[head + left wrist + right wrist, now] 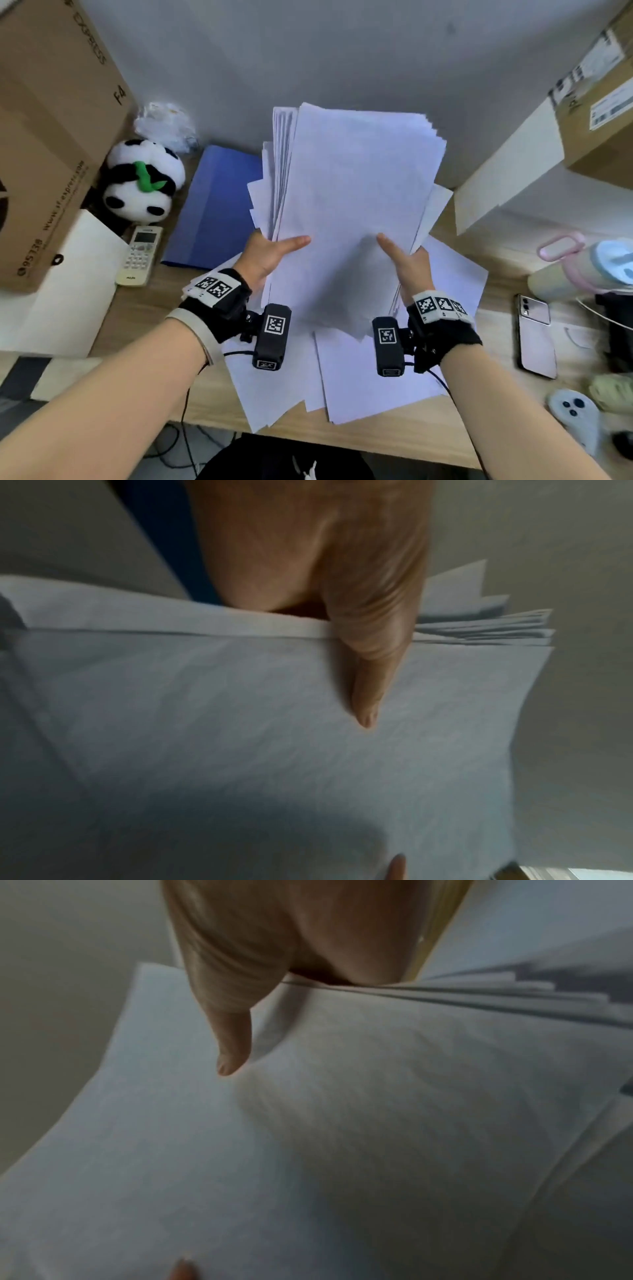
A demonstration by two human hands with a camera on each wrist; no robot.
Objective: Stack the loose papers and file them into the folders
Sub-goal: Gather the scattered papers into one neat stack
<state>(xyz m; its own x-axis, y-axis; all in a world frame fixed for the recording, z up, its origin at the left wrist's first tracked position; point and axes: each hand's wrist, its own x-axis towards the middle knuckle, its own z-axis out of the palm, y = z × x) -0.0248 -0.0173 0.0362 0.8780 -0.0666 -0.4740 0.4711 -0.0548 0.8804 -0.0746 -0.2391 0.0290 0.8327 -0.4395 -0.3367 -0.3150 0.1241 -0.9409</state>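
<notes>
1. Far left of the desk point(154, 404), a cardboard box point(51, 137), a panda toy point(142, 181) and a remote point(140, 255) stand clear of the work. The blue folder point(215, 209) lies flat just right of them, closed as far as you can see. That is likely where the sheets must end up.

2. Your left hand point(270, 255) grips the left edge of the paper stack point(352, 212). The thumb lies flat on the top sheet, as the left wrist view confirms point(369, 647). The other fingers are hidden behind the sheets, presumably curled underneath.

3. The stack is lifted off the desk and tilted up toward the wall. Its top and side edges are fanned and uneven, so it looks held this way for squaring up, by my reading.

4. Your right hand point(409, 262) mirrors the left, with the thumb pressed on the front sheet point(229, 1031) and the fingers out of sight behind. The stack sits between both thumbs, clamped at its lower half.

5. More loose sheets point(370, 383) lie on the desk beneath your wrists, not yet gathered.

6. On the right, a phone point(536, 335) and a bottle point(579, 267) rest well apart from the papers.
</notes>
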